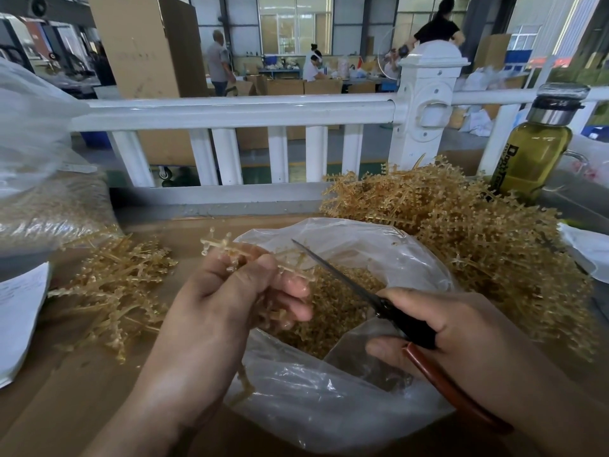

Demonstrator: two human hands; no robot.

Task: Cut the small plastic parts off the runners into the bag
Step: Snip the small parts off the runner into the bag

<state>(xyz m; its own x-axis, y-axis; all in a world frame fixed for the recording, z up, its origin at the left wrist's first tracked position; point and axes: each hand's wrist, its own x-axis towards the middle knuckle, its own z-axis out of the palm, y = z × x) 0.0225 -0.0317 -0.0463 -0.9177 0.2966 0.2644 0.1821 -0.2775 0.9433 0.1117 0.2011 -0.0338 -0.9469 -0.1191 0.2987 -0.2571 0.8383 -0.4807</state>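
Observation:
My left hand (230, 298) grips a translucent amber runner (227, 247) with small parts on its branches, holding it over the open clear plastic bag (329, 400). My right hand (461, 341) grips scissors (389, 311) with black and red-brown handles. Their blades point up and left, with the tip just right of the runner, above the bag's mouth. Loose amber parts (333, 311) fill the bottom of the bag.
A big heap of amber runners (461, 225) lies at the right, a smaller heap (115, 291) at the left. A bottle of yellow-green liquid (534, 153) stands at the back right. A filled clear bag (39, 179) and papers (19, 315) sit left. A white railing (237, 110) runs behind.

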